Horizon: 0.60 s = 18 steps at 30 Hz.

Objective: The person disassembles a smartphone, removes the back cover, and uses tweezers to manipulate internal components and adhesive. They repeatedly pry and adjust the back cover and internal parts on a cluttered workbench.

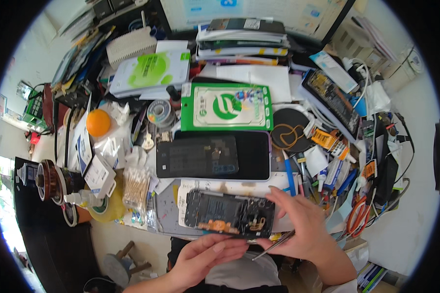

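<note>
Your left hand (208, 255) comes in palm up under the near edge of the opened phone (230, 214), fingers loosely spread and touching its lower rim. Your right hand (300, 225) curls over the phone's right end, pinching metal tweezers (274, 244). The phone lies at the front of the crowded workbench (415, 161), below a dark screen panel (212, 156).
</note>
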### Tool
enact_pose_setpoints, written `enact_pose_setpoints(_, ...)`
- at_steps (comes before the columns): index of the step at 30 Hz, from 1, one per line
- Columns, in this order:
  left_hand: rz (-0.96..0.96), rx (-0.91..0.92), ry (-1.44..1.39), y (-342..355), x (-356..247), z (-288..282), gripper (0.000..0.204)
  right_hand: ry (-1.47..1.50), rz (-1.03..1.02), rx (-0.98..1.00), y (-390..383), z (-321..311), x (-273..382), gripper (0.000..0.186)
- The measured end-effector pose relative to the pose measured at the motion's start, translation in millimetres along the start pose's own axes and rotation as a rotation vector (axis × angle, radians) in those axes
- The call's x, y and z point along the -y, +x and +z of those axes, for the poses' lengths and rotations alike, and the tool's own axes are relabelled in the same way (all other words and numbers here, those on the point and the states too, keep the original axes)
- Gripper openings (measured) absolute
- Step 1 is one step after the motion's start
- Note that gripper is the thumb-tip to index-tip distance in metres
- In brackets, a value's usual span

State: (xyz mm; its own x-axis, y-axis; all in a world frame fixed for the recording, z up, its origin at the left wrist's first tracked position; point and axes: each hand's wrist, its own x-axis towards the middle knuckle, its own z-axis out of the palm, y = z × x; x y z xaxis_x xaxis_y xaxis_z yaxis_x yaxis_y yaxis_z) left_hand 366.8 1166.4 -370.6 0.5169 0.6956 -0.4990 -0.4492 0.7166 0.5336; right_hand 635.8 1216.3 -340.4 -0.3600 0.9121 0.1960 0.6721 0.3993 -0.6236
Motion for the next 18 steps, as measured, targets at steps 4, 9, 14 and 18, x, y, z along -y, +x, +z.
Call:
enact_pose_setpoints(4, 0.129, -0.020, 0.535, -29.4, -6.5, -13.7, 0.036, -0.115, -0.035, 0.007, -1.8, 6.8, -8.0, 0.087)
enact_pose_setpoints(9, 0.710, -0.222, 1.114, -39.9, -17.3, -36.5, 0.022, -0.077, 0.093, -0.121, -17.5, -6.5, -7.4, 0.054)
enact_pose_setpoints(14, 0.807, -0.471, 1.305, -47.2, -32.8, -57.3, 0.014, 0.257, 0.413, -0.370, -53.9, -20.6, -7.5, 0.022)
enact_pose_setpoints(18, 0.914, -0.552, 1.322, -47.3, -34.0, -72.1, 0.014, 0.543, 0.486, -0.657, -76.2, -9.1, -8.4, 0.040)
